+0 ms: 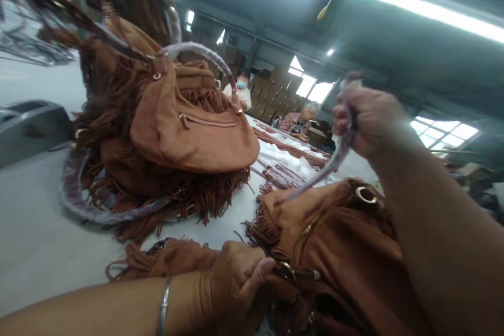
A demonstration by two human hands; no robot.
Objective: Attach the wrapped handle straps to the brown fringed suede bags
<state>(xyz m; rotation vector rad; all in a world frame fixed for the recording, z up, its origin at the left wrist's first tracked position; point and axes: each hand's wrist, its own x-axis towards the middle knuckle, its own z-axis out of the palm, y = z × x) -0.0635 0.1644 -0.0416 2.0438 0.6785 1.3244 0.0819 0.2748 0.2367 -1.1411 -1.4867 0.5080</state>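
Note:
My right hand is raised and closed round a plastic-wrapped bag handle, which curves down towards a tan suede-look handbag with fringe and gold rings. Low in front, my left hand is a closed fist on the same handbag, beside a gold ring; what lies inside the fist is partly hidden. To the left, a pile of similar fringed bags is topped by a brown handbag with a zip pocket and a wrapped handle.
A white table runs under the bags, with a grey machine or dispenser at its left. Farther along lie wrapped straps. Two people sit across the table, before stacked cartons. Another person is partly visible at upper left.

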